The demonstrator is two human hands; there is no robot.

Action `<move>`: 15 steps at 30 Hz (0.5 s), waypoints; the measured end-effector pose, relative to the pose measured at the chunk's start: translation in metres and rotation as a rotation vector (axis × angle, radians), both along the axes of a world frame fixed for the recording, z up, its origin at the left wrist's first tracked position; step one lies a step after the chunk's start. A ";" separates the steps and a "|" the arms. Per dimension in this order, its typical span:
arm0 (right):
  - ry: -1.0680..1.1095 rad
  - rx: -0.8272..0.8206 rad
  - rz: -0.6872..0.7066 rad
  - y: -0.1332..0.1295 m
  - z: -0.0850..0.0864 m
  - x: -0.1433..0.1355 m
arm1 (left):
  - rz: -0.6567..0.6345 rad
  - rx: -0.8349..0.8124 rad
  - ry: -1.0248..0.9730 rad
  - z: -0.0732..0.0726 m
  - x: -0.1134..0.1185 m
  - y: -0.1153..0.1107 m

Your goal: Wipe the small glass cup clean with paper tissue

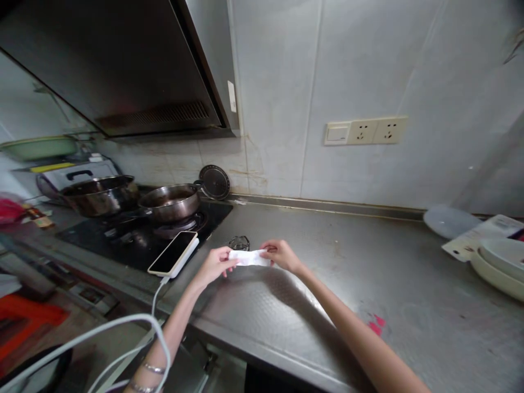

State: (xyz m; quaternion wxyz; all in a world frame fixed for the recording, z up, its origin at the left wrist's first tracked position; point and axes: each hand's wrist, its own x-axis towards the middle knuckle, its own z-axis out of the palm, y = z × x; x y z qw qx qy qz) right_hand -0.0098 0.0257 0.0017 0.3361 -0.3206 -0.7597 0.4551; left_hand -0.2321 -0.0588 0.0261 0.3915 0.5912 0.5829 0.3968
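A folded white strip that looks like tissue paper (250, 258) stretches level between my two hands, above the steel counter. My left hand (215, 266) pinches its left end between thumb and fingers. At the other end, my right hand (282, 255) grips it in the same way. Just behind the strip, a dark wire ring (239, 243), perhaps a pot stand, lies on the counter, partly covered by the paper and my fingers. A phone (174, 254) with a white cable plugged in rests left of my left hand, at the stove's edge.
Two steel pots, a wide one (100, 195) and a smaller pan (172, 202), stand on the black stove (135, 243). The white cable (158, 297) loops past my left forearm. Bowls (497, 273) sit at the counter's right end. Red scraps (376, 324) lie near my right forearm.
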 end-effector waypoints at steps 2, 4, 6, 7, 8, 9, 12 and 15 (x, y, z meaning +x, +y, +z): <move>-0.086 0.091 -0.043 0.002 -0.001 -0.005 | 0.010 -0.008 0.049 -0.008 -0.010 0.001; -0.143 0.153 -0.086 0.003 -0.001 -0.012 | 0.058 -0.001 0.113 -0.018 -0.019 0.004; -0.207 0.198 -0.131 0.004 -0.002 -0.020 | 0.123 0.047 0.210 -0.028 -0.025 0.010; -0.241 0.213 -0.153 0.004 -0.003 -0.024 | 0.148 0.085 0.252 -0.032 -0.027 0.013; -0.276 0.227 -0.175 0.004 -0.004 -0.028 | 0.176 0.111 0.294 -0.035 -0.028 0.016; -0.310 0.240 -0.194 0.004 -0.005 -0.032 | 0.205 0.117 0.335 -0.037 -0.030 0.020; -0.383 0.270 -0.240 0.003 -0.010 -0.043 | 0.253 0.095 0.405 -0.039 -0.032 0.028; -0.416 0.285 -0.266 0.003 -0.015 -0.050 | 0.249 0.082 0.409 -0.038 -0.034 0.031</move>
